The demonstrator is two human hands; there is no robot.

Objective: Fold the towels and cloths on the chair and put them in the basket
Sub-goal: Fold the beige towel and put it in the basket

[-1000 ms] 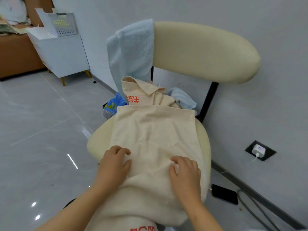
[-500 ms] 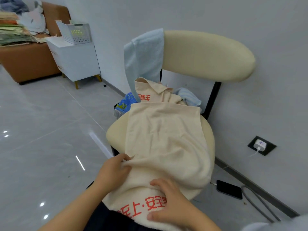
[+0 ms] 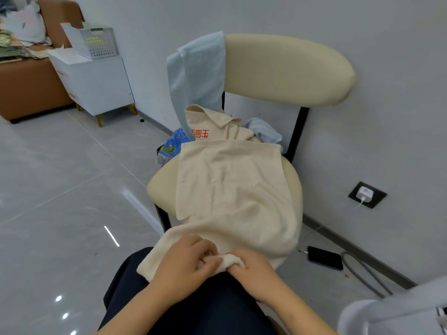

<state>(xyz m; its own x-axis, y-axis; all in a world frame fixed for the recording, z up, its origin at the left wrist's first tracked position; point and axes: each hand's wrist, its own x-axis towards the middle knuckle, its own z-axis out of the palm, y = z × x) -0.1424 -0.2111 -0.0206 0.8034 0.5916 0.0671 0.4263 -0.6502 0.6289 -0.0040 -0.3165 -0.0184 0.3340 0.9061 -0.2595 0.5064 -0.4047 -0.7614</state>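
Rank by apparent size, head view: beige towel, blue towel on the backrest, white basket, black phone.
1. beige towel
2. blue towel
3. white basket, though it sits farther away
4. black phone

Fingertips: those of the left hand (image 3: 183, 264) and right hand (image 3: 254, 269) are disappearing into the bunched near edge of the cream towel (image 3: 232, 189).
Print: only a sliver of red print (image 3: 202, 261) is showing between the hands, unreadable.
Forearms: the bottom edge is cutting both off.
Seat: beyond the hands, the towel is covering most of the chair seat (image 3: 162, 187).
Far cloth: the towel is hiding the lower part of the collared cloth (image 3: 212, 122).
Packet: beyond the left hand, the seat is hiding part of the blue packet (image 3: 171, 146); label too small.
Basket: far beyond the left hand, what is lying in the basket (image 3: 92, 42) is too small to tell.
Corner: right of the right hand, a blurred white shape (image 3: 391, 313) is running off-frame.
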